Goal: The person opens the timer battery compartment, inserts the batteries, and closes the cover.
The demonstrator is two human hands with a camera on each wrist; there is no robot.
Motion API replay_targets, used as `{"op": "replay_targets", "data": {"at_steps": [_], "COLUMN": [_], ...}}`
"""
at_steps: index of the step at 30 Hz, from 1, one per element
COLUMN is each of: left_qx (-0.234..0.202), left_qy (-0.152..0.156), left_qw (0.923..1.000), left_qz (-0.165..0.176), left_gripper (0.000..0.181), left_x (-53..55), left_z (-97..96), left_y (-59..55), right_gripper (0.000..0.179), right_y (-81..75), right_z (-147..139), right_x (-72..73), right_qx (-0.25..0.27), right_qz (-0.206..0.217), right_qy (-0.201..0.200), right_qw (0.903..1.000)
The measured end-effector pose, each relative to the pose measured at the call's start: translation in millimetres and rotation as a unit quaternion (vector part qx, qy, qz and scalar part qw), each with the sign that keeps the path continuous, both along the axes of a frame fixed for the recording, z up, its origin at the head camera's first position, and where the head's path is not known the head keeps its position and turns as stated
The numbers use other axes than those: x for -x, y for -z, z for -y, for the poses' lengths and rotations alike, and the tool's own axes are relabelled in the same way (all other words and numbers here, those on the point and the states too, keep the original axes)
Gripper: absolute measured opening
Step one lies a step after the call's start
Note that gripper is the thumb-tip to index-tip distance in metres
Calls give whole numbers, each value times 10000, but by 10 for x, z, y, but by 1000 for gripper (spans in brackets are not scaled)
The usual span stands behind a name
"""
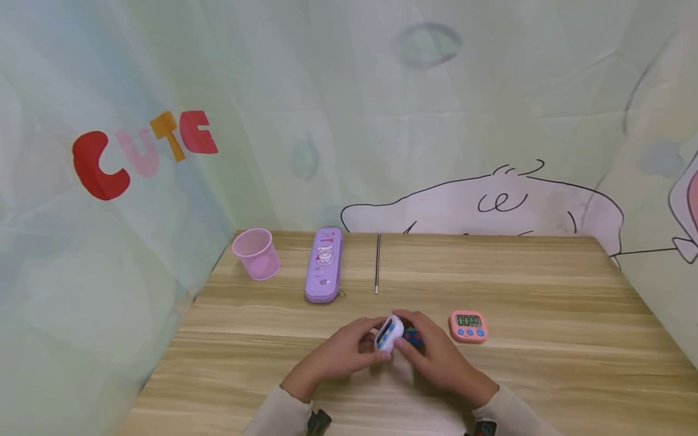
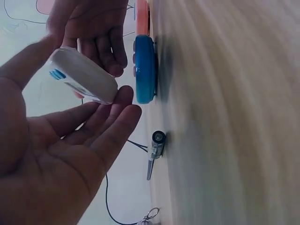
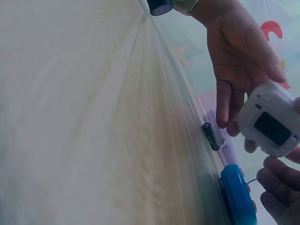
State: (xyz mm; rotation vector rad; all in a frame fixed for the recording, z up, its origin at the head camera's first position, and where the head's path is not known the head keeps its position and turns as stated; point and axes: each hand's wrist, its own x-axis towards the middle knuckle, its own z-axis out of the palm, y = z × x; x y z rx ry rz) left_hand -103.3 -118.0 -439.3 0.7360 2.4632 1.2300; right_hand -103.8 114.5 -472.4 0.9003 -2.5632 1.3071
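Both hands hold a white digital timer (image 1: 390, 333) with blue buttons, tilted above the wooden table. My left hand (image 1: 343, 352) grips it from the left, thumb on one edge and fingers beneath. From the other side, my right hand (image 1: 438, 357) holds it between thumb and fingers. Its back (image 3: 274, 126) shows a dark rectangle in the right wrist view. A blue timer (image 2: 146, 69) with red buttons stands on the table, partly covered by my right hand in the head view. A small battery (image 2: 157, 144) lies close by, hidden in the head view.
To the right lies a pink timer (image 1: 468, 326). A black pencil (image 1: 377, 266) and a purple pencil case (image 1: 324, 266) lie farther back, with a pink cup (image 1: 260, 257) at the far left. Printed curtains rise behind the table (image 1: 534, 290).
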Motion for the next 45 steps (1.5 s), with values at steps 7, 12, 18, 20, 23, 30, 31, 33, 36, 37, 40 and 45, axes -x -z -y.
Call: {"op": "replay_targets", "data": {"at_steps": [7,12,18,20,23,30,31,33,36,37,40,45], "left_qx": [126,-190,-712,-805,-875,-1124,-1186,-1276,-1362,-1340,-1203,-1451], "left_qy": [31,-127,-568,-654,-733,-867,-862,-848,-838,-849,-929,-872], "left_qw": [9983,9970,9945,9937,9928,9894,9889,9880,9870,9871,9880,9851], "left_qz": [-565,-739,-521,-435,-353,-292,-247,-180,-148,-203,-267,316], "left_gripper": [71,56,42,39,35,28,28,27,25,24,24,32], "left_x": [-2,7,30,32,31,40,46,64,81,82,58,-23], "left_z": [19,4,-27,-35,-39,-19,-25,-46,-71,-76,-62,-44], "left_y": [-41,-32,-12,-13,-21,4,12,37,59,65,73,90], "right_gripper": [44,38,31,29,27,21,20,18,17,16,17,22], "right_y": [-21,-34,-34,-27,-16,1,6,3,-4,-8,-14,3], "right_z": [-13,-12,-23,-28,-31,-22,-28,-45,-62,-64,-43,1], "right_x": [8,3,-8,-8,-3,20,21,29,49,55,54,16], "right_qx": [268,369,352,358,396,442,442,443,472,474,536,558], "right_qz": [111,221,236,143,15,-123,-130,-122,-162,-143,-52,152], "right_qy": [233,280,320,299,251,209,252,324,349,356,230,16], "right_qw": [9993,9987,9986,9988,9989,9987,9986,9984,9981,9981,9983,9983]}}
